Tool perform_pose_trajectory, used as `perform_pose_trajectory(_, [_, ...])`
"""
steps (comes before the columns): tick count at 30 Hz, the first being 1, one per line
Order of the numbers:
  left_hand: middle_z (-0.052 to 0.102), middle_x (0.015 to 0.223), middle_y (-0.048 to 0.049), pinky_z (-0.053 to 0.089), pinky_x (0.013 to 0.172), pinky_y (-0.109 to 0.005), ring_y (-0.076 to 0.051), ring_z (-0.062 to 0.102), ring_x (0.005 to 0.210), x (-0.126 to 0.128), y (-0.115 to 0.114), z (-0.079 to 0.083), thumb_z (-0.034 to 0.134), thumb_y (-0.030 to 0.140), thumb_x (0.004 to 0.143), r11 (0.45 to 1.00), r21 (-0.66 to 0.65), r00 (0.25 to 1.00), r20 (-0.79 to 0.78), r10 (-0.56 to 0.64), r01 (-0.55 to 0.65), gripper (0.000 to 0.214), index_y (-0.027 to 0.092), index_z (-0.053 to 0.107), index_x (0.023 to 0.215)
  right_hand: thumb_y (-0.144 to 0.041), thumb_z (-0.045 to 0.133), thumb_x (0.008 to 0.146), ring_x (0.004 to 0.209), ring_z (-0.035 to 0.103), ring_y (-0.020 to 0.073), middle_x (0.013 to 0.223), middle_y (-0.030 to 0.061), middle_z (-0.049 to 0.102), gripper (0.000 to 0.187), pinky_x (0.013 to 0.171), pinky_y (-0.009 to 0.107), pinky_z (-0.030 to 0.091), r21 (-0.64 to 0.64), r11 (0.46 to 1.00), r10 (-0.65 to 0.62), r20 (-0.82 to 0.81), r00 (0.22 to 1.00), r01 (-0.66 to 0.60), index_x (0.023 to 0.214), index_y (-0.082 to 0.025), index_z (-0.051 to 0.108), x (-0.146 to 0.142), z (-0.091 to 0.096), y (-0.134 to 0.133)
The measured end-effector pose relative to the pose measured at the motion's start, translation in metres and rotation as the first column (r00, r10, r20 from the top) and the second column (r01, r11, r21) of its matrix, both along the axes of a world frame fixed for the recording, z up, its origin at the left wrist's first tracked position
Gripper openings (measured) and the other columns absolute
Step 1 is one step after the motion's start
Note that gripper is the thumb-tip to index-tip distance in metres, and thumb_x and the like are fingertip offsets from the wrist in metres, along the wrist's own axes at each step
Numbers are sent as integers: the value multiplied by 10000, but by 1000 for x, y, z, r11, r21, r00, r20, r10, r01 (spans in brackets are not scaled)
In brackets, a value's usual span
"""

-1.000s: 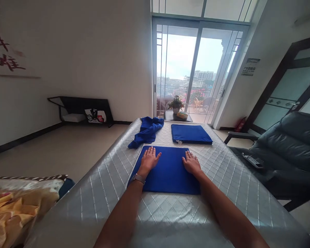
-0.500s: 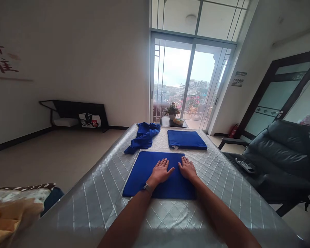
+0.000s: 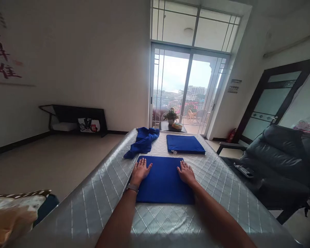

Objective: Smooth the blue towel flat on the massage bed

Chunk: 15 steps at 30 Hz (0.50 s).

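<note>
A folded blue towel [image 3: 164, 179] lies flat on the silver quilted table [image 3: 98, 203] in front of me. My left hand [image 3: 141, 170] rests open and flat on the towel's left edge, a watch on its wrist. On the towel's right part, my right hand [image 3: 186, 172] lies open and flat as well. Beyond them sits a second folded blue towel [image 3: 185, 144], and to its left a crumpled blue towel [image 3: 142, 141].
A dark leather armchair [image 3: 279, 162] with a remote on its arm stands right of the table. A small table with a potted plant [image 3: 171, 116] is beyond the far end, before glass balcony doors. A low black shelf [image 3: 74, 119] lines the left wall. Patterned fabric [image 3: 12, 213] lies lower left.
Half a second ago both hands were close together near the towel's middle; now my left hand has slid out to the left edge. The towel looks narrower than one second ago.
</note>
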State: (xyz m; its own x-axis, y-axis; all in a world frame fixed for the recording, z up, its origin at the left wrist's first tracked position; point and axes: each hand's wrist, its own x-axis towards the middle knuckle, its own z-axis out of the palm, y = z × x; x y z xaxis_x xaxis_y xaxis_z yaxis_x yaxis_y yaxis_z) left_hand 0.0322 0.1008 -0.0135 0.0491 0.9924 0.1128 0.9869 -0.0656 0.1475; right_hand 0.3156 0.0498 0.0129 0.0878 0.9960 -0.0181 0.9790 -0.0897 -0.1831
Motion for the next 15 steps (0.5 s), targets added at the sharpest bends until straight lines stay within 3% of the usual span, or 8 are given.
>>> perform_pose_trajectory(6, [250, 1628, -163, 163, 1231, -422, -266, 226, 1514, 1, 0, 2, 136, 590, 1000, 1000, -3, 1000, -11, 26, -26, 785, 55, 293, 1553, -461, 192, 1013, 1519, 160, 201, 1657, 50, 176, 670, 1222, 384, 82, 24, 1000, 1, 25, 1000, -2, 1591, -123, 216, 0, -1, -1])
perform_pose_trajectory(10, [260, 1623, -169, 174, 1230, -425, -272, 233, 1511, -1, 1, 2, 150, 590, 1000, 999, -1, 999, -9, 40, -40, 791, 38, 296, 1548, -491, 253, 998, 1491, 254, 217, 1633, 84, 263, 689, 1196, 360, 183, -1, 1000, 18, 69, 997, -18, 1574, -113, 277, 2, 8, 7])
perform_pose_trajectory(12, [260, 1623, -169, 172, 1232, -428, -272, 232, 1512, -2, 1, 1, 154, 585, 1002, 999, -1, 999, -13, 44, -44, 787, 34, 299, 1545, -521, 287, 986, 1473, 297, 238, 1617, 95, 307, 697, 1178, 385, 227, -34, 999, 34, 77, 996, -31, 1562, -128, 319, 3, 12, 13])
perform_pose_trajectory(15, [254, 1622, -169, 173, 1231, -431, -273, 231, 1511, -2, 2, 0, 158, 584, 1002, 999, -1, 999, -25, 39, -39, 786, 33, 298, 1545, -512, 280, 991, 1479, 281, 252, 1625, 71, 290, 666, 1190, 438, 193, -21, 1000, 23, 71, 997, -22, 1565, -177, 320, 4, 11, 21])
